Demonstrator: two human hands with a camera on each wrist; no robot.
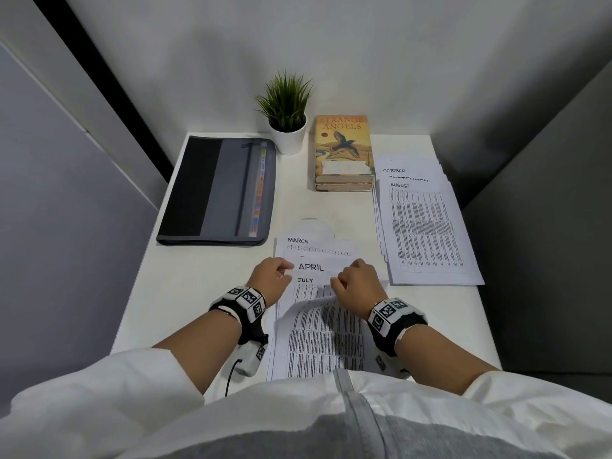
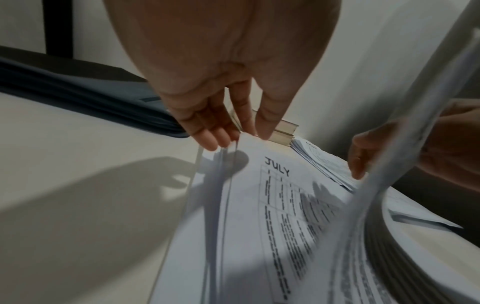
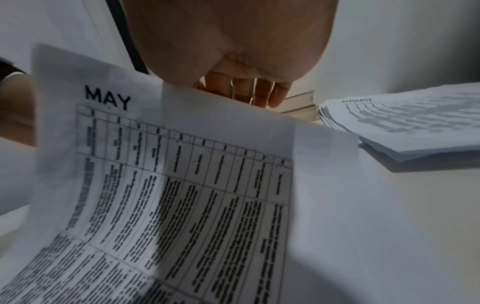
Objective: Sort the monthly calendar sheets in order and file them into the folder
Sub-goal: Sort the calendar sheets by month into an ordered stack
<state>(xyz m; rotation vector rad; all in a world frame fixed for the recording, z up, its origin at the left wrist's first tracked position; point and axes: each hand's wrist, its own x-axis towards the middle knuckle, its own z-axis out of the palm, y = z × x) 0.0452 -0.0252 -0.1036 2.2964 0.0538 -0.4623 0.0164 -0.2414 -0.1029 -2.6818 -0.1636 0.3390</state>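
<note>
A loose pile of calendar sheets lies on the white table (image 1: 198, 276) in front of me. The MARCH sheet (image 1: 298, 240) shows at its far end and the JULY sheet (image 1: 304, 280) (image 2: 278, 166) lies flat lower down. My left hand (image 1: 273, 271) (image 2: 233, 127) pinches the left edge of the raised APRIL sheet (image 1: 311, 267). My right hand (image 1: 356, 276) (image 3: 246, 92) grips the top edge of the MAY sheet (image 3: 155, 164), which curls back toward me (image 1: 321, 329). The grey and black zip folder (image 1: 215, 190) lies shut at the back left.
A second stack with AUGUST on top (image 1: 427, 226) (image 3: 402, 123) lies at the right, with SEPTEMBER and OCTOBER peeking out behind it. Two stacked books (image 1: 342, 150) and a potted plant (image 1: 286, 120) stand against the back wall. Grey partitions flank the table.
</note>
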